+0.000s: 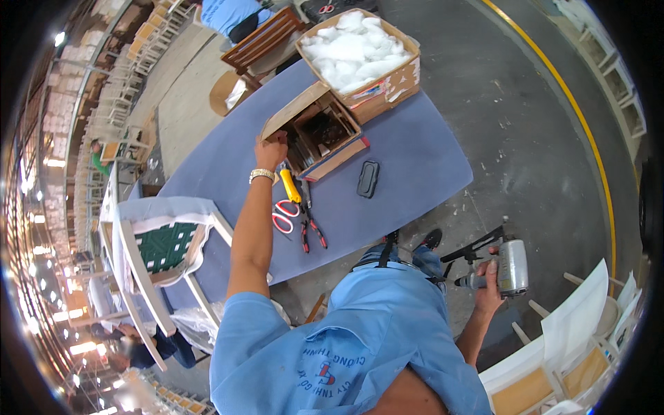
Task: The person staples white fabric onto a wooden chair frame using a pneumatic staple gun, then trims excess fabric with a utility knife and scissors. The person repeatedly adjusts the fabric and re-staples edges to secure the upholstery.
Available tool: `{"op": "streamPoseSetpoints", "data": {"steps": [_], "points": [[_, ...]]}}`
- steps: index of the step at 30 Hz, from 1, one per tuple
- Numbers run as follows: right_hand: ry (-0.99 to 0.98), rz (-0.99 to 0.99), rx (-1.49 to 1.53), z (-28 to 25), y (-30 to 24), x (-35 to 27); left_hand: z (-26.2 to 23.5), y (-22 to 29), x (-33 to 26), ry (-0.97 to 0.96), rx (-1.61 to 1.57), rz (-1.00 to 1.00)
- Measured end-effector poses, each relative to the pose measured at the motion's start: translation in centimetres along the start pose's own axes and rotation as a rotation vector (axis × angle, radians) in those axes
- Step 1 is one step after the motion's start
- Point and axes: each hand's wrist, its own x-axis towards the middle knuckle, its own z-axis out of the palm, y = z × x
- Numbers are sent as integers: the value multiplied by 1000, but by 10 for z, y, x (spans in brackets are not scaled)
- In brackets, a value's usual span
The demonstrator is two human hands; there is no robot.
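My left hand [272, 147] is closed on the raised flap [294, 111] of an opened cardboard box [339, 160]. Dark contents show inside it, too shadowed to name. In my right hand [490, 285], out to the right and off the table, is a silver and black pneumatic staple gun [512, 268]. Just below the left hand and box lie a yellow-handled tool [289, 185], scissors [284, 216] with red and white handles, and pliers [312, 234] with black and red grips. A black oblong object [368, 178] rests right of the box.
The blue-covered table [422, 149] also carries a larger box [384, 104] of white stuffing. An upturned chair frame [159, 256] with green webbing stands at its left. Covered chair parts [574, 332] are at lower right. A seated person [232, 15] is beyond the table.
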Motion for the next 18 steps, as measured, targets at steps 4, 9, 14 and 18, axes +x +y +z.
{"op": "streamPoseSetpoints", "data": {"steps": [4, 9, 14, 18], "points": [[-15, 4, -64, 21, 12, -28, 37, -13, 14, 36, 313, 224], [-18, 47, -152, 41, 29, -54, 58, -9, 2, -192, 384, 125], [39, 94, -150, 69, 19, -48, 45, 1, -6, -260, 262, 114], [40, 75, -135, 80, 16, -48, 30, 3, -4, -248, 136, 163]]}}
